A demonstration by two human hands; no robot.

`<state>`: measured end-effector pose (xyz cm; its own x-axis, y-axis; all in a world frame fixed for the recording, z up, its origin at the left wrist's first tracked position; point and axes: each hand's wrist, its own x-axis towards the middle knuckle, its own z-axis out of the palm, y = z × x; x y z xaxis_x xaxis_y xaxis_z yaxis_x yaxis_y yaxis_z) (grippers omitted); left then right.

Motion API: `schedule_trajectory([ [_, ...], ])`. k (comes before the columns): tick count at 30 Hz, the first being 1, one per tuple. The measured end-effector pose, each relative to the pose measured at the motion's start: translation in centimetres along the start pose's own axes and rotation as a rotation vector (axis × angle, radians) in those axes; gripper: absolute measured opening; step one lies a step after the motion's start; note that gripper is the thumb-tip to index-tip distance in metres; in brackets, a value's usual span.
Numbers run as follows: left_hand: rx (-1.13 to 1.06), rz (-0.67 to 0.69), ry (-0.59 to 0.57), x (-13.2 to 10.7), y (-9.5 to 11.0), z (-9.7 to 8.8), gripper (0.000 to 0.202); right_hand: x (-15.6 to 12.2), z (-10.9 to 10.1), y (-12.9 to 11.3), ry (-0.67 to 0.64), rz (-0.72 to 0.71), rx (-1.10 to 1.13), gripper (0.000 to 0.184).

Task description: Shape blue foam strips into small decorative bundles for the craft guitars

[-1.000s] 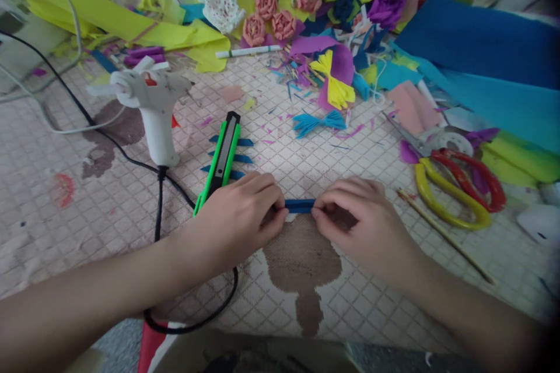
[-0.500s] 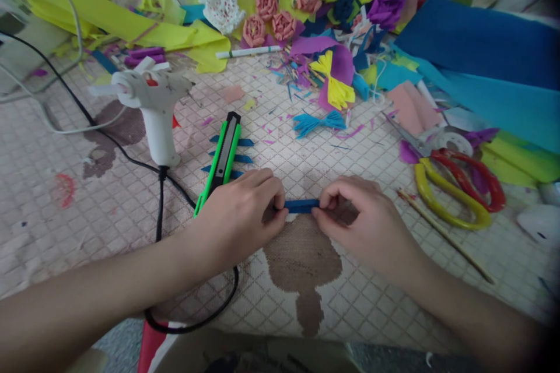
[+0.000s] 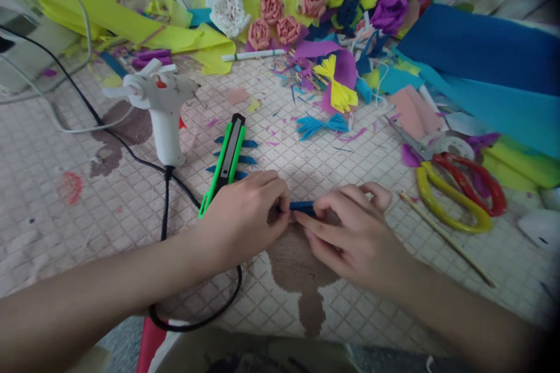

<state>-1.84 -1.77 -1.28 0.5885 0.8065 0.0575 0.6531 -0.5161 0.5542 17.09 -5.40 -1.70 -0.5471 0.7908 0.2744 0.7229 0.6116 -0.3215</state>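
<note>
A narrow dark blue paper strip [image 3: 301, 207] stretches between my two hands, just above the patterned cloth. My left hand [image 3: 254, 210] pinches its left end between thumb and fingers. My right hand [image 3: 354, 224] closes on the other end, with a finger reaching along the strip's lower edge towards my left thumb. Beside my left hand lies a green utility knife [image 3: 225, 157], resting across several small blue paper pieces [image 3: 248, 159]. A blue paper bow [image 3: 322, 125] and a yellow paper bow [image 3: 336, 84] sit beyond my hands.
A white glue gun [image 3: 164, 122] stands at left, its black cord [image 3: 240, 291] looping under my left forearm. At right are scissors [image 3: 455, 192] with yellow and red handles and a thin wooden stick [image 3: 446, 239]. Paper flowers [image 3: 271, 9] and blue paper sheets [image 3: 485, 49] fill the back.
My right hand has shifted left along the blue strip, and one finger now extends to my left fingertips. Less of the strip shows. The view has shifted slightly.
</note>
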Motion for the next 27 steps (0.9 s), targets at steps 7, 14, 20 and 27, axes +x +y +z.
schedule_trajectory([
  [7, 0.000, 0.017, 0.010, 0.0, 0.0, 0.0, 0.008, -0.4, 0.1, 0.5, 0.003, 0.043, -0.024, 0.014],
  [14, -0.006, 0.021, 0.010, -0.1, -0.1, 0.0, 0.009, -0.9, -0.6, 1.2, 0.006, 0.052, -0.022, 0.013],
  [20, -0.014, 0.021, 0.033, 0.0, -0.1, -0.2, 0.007, -0.7, -0.7, 1.3, 0.006, 0.048, -0.025, 0.015],
  [27, -0.069, 0.111, -0.003, -0.1, -0.7, -0.1, 0.017, -0.7, -0.5, 1.7, 0.019, 0.071, 0.016, 0.011],
])
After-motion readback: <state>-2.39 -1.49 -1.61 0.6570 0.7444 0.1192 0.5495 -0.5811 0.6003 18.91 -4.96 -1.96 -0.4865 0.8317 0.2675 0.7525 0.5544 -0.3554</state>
